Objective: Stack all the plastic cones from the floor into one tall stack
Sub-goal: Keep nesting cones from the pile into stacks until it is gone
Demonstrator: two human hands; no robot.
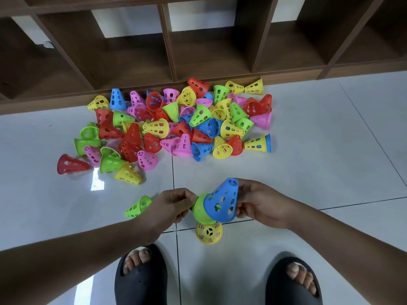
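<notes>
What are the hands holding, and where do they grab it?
The right hand holds the blue cone by its side; the left hand pinches the green cone near its top.

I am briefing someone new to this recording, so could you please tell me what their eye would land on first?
First, the big heap of bright cones scattered on the white tile floor before the brown shelf unit. Next, nearer the camera, the right hand holding a blue cone against a green cone pinched by the left hand, above a yellow cone standing on the floor by two black slippers.
</notes>
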